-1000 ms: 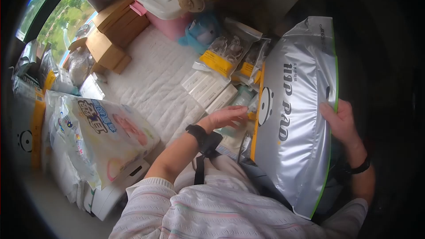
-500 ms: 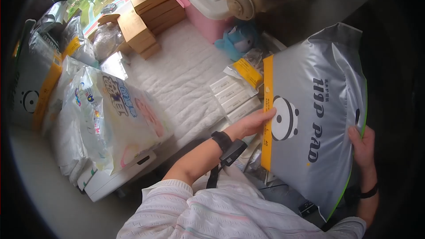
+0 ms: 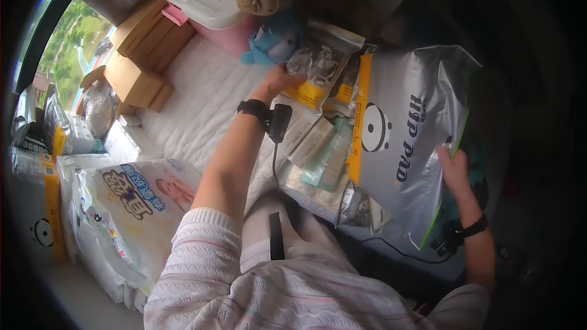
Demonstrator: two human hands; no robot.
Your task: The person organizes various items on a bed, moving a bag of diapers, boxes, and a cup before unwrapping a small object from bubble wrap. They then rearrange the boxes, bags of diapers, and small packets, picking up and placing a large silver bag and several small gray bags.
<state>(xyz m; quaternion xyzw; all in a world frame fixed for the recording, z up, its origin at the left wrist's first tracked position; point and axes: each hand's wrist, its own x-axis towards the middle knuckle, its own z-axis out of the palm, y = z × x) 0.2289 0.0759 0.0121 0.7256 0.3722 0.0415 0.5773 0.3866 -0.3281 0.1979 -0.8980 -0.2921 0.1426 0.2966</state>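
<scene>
A large silver bag with a yellow band and a bear face [image 3: 400, 128] stands tilted at the right. My right hand [image 3: 454, 170] is closed on its green-trimmed edge. Farther left, my left hand [image 3: 282, 80] touches the near left side of a clear-fronted packet with a yellow band [image 3: 325, 64], its fingers bent round the edge. Just behind that hand lies a blue plush toy [image 3: 278, 40]. White packets [image 3: 309, 140] and a pale green packet [image 3: 330, 156] lie between my left forearm and the silver bag.
At the left stands a big white diaper pack [image 3: 134, 208], with another silver bag [image 3: 38, 201] beside it. Cardboard boxes [image 3: 143, 43], a pink bin with a white lid [image 3: 202, 3] and a quilted white mat [image 3: 208, 91] are farther back. A black cable runs near my lap.
My left hand has let go of the silver bag's yellow band and moved away to the clear-fronted packet. The silver bag has shifted slightly left, still in my right hand. The view has turned.
</scene>
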